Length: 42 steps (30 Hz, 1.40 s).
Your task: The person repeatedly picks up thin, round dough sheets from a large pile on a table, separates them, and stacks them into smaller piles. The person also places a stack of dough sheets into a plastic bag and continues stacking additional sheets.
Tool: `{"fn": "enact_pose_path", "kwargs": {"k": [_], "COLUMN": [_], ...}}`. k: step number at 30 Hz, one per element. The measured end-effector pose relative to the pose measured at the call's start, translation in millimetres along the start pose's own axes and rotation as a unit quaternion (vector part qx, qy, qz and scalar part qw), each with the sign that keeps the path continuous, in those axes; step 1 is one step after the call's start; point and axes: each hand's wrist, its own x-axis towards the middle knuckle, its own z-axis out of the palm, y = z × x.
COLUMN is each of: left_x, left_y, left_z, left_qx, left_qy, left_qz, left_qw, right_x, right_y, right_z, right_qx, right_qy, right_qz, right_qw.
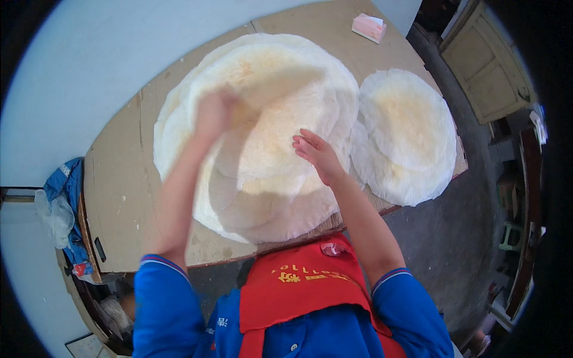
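Note:
A broad pile of large, thin round sheets that look like flatbread (277,143) lies on a cardboard-covered table before me. My left hand (215,112) is blurred over the upper left of the pile; whether it grips a sheet's edge cannot be told. My right hand (315,152) hovers over the pile's right half, fingers apart and slightly curled, with nothing in it. Beside the pile on the right, more round sheets (405,134) overlap, pale with light brown middles, and reach past the table's edge.
The brown cardboard table top (121,179) meets a pale wall at the far side. A pink tissue box (369,28) stands at the far right. A blue cloth (67,179) and a clear plastic bag (58,217) hang at the left end. At right is a cabinet door (485,62).

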Motion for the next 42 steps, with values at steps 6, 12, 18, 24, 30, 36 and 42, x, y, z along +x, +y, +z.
{"fn": "enact_pose_path", "kwargs": {"k": [6, 12, 18, 24, 30, 36, 42], "left_x": [44.7, 76.0, 107.7, 31.8, -49.7, -54.1, -105.1], "left_y": [53.4, -9.8, 13.7, 40.8, -7.1, 4.4, -10.6], "left_z": [-110.8, -105.0, -180.7, -146.8, -6.7, -6.0, 20.8], "left_qx": [0.104, -0.012, 0.066, 0.122, 0.002, -0.059, -0.038], "left_qy": [0.178, 0.019, 0.152, 0.181, -0.086, -0.013, -0.057], "left_qz": [0.147, -0.092, 0.0, 0.198, 0.12, 0.094, 0.14], "left_qw": [0.967, 0.996, 0.986, 0.956, 0.989, 0.994, 0.988], "right_x": [0.5, 52.4, 93.6, 84.5, -1.6, -27.1, -24.8], "right_y": [9.9, -7.8, 6.5, 9.6, 25.2, 34.6, 9.3], "right_z": [-13.6, 44.3, 86.0, 65.2, -0.6, -30.8, -17.2], "right_qx": [-0.249, -0.517, -0.694, -0.715, -0.586, -0.04, -0.006], "right_qy": [0.195, 0.099, 0.065, -0.057, 0.043, 0.227, 0.171], "right_qz": [-0.163, -0.383, -0.351, -0.389, -0.311, -0.126, 0.069], "right_qw": [0.935, 0.759, 0.625, 0.578, 0.747, 0.965, 0.983]}}
